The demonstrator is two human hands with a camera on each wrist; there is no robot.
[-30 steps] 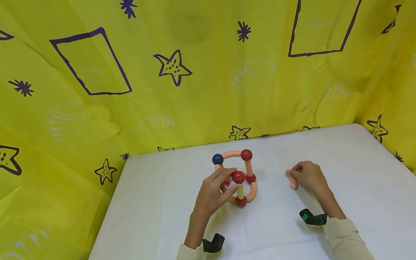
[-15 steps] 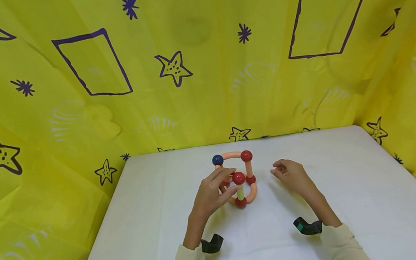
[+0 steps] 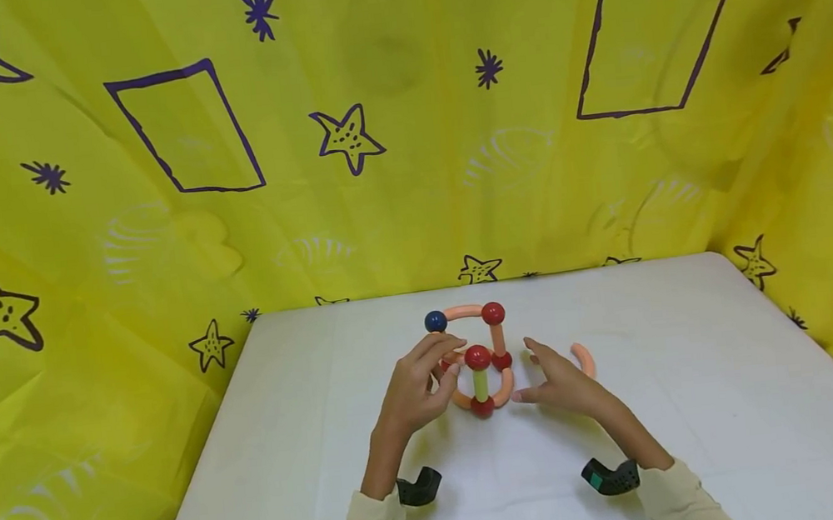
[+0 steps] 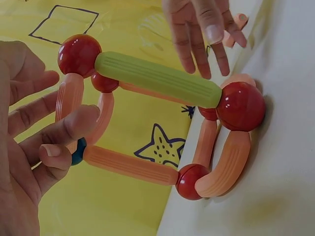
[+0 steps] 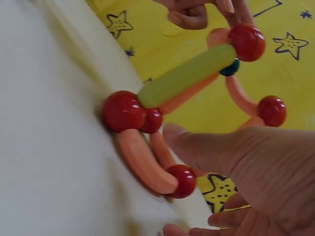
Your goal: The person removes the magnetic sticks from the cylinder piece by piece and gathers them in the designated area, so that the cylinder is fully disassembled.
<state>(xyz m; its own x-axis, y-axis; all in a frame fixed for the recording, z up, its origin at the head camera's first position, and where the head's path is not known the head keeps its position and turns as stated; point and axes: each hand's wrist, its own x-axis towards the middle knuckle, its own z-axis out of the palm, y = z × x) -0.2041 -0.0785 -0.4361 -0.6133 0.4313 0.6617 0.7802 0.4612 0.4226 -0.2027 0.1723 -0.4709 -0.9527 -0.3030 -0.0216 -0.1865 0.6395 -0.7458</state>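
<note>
A frame of magnetic rods and balls stands on the table, with red balls [image 4: 241, 105], a blue ball [image 3: 435, 321], peach rods [image 4: 130, 164] and one upright green rod [image 3: 480, 384]. My left hand [image 3: 410, 390] is at its upper left side, fingers loosely bent around a curved peach rod [image 4: 70, 96] and close to the top red ball [image 3: 477, 357]. My right hand [image 3: 559, 380] is at the frame's right side, thumb and fingers spread, with nothing held. In the right wrist view its thumb [image 5: 192, 142] overlaps the lower part of the frame.
A loose curved peach rod [image 3: 582, 357] lies on the white table [image 3: 294, 473] just beyond my right hand. A yellow patterned curtain [image 3: 412, 210] hangs behind the table and along both sides. Both wrists wear black camera mounts [image 3: 419, 487].
My right hand has let go of the curved peach rod and moved left to the frame, its fingers spreading. My left hand has loosened and drawn slightly left from the top red ball.
</note>
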